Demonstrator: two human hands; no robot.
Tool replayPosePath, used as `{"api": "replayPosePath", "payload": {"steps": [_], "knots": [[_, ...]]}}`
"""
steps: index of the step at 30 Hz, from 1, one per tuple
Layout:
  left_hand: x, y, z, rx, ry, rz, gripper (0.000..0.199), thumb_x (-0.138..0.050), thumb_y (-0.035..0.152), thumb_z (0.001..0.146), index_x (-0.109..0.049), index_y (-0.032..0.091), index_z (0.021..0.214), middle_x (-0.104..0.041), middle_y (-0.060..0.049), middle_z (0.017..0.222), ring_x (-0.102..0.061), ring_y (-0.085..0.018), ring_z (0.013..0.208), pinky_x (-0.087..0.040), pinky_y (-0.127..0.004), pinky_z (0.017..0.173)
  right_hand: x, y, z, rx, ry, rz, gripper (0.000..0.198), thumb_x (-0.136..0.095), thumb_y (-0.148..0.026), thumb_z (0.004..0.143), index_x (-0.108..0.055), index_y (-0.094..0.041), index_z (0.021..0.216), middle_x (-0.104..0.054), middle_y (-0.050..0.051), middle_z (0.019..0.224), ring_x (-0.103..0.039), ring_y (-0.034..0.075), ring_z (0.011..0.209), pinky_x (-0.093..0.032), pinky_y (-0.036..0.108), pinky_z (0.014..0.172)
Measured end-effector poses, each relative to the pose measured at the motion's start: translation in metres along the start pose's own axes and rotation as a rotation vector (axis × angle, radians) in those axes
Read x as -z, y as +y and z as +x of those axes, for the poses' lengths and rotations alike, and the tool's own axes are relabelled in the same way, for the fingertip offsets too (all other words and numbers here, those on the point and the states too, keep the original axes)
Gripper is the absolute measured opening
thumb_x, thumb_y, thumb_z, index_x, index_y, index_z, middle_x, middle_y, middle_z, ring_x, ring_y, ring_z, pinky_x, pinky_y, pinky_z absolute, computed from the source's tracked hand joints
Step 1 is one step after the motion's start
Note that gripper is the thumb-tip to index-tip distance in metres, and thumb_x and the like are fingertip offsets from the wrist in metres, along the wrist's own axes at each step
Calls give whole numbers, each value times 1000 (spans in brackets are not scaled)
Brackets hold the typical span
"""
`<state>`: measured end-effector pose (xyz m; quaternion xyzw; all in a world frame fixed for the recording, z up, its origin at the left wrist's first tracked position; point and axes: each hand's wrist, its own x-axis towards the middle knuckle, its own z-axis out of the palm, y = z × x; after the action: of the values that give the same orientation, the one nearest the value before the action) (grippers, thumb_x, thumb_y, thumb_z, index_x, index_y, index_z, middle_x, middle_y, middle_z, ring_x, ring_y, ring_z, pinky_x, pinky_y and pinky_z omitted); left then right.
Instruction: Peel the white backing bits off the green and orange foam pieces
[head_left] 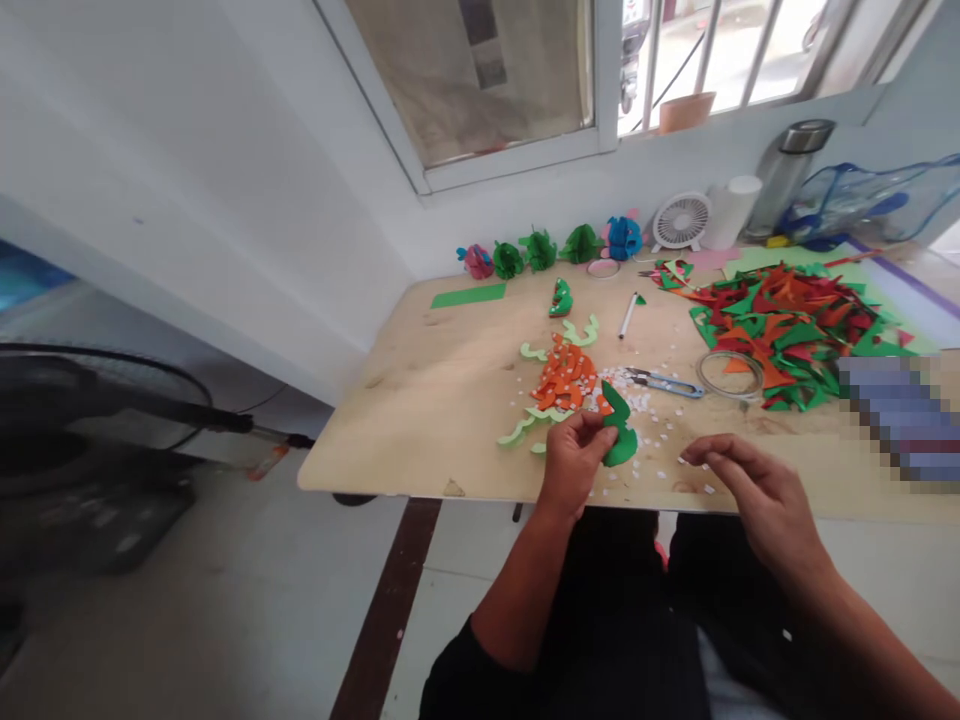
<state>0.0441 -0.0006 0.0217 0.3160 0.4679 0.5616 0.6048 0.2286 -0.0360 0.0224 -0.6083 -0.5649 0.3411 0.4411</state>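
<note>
Left hand [574, 462] pinching a curved, flat green cut-out [621, 448] over a pale wood-toned table [405, 400].
Its thumb and fingers clamp the cut-out's left edge, just beside a pile of white-specked orange curved pieces [564, 376]. The right hand [769, 497] is apart from it, fingertips close together near scattered small white squares [642, 402]; I cannot tell whether they grip one.

Your flat, bright green cutout [622, 450] had a curved, notched outline. You had it pinched along its left side in your left hand [576, 458].
</note>
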Motion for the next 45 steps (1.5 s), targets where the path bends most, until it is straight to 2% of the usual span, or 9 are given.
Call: {"api": "replayPosePath", "payload": {"steps": [10,13,16,24,33,35,39,43,45], "knots": [[21,10,-21,-53,57,39,21,-80,24,57,-67,14,70,-65,1,64,-56,-9,58,-45,-21,58,-27,11,3,5,-45,-100,31,-52,-42,84,-67,-20,69,-72,6,72,-66,22,70,-49,31,65],[22,12,-31,-118,74,73,19,-78,23,59,-66,14,70,-65,1,64,-56,-9,59,-45,-20,58,-31,0,5,109,-79,-52,29,-57,-39,81,-67,-20,101,-73,5,86,-67,23,82,-50,32,71],[17,7,-37,-167,39,139,16,-76,23,62,-65,14,70,-65,1,65,-58,-10,60,-46,-21,59,-30,-12,-1,141,-134,51,26,-55,-40,84,-67,-20,96,-73,7,93,-67,23,87,-50,35,78],[-1,-5,-30,-176,-144,249,13,-71,26,68,-67,15,74,-67,-1,69,-61,-13,65,-47,-23,62,-27,-18,-10,248,-6,-47,11,-58,-30,83,-65,-21,83,-70,5,86,-64,22,87,-47,35,82],[9,3,-41,-27,-10,40,20,-78,23,57,-64,13,67,-63,1,62,-55,-9,57,-43,-21,57,-24,11,2,337,134,-225,15,-55,-32,83,-64,-21,79,-68,10,97,-64,26,92,-48,39,80],[14,4,-42,2,-3,3,22,-79,24,55,-64,13,67,-64,1,63,-55,-8,57,-42,-21,57,-27,20,5,300,89,-250,25,-55,-31,80,-64,-20,101,-68,9,100,-65,25,87,-49,38,76],[20,5,-39,33,-8,-13,22,-79,25,56,-65,13,68,-63,0,63,-53,-8,56,-41,-21,55,-30,29,9,135,45,-312,23,-56,-41,81,-67,-21,83,-67,3,67,-64,22,62,-48,35,62],[15,2,-38,56,-24,-12,23,-81,25,54,-64,13,64,-61,1,60,-52,-8,56,-41,-21,58,-27,22,8,174,42,-117,45,-59,-40,80,-59,-21,121,-71,9,100,-66,26,88,-51,41,79],[9,-2,-38,69,-64,1,23,-80,27,55,-64,13,64,-62,0,61,-53,-9,57,-42,-23,59,-23,15,2,106,-41,46,43,-60,-44,81,-62,-21,117,-72,10,102,-67,26,92,-51,42,83]]}}
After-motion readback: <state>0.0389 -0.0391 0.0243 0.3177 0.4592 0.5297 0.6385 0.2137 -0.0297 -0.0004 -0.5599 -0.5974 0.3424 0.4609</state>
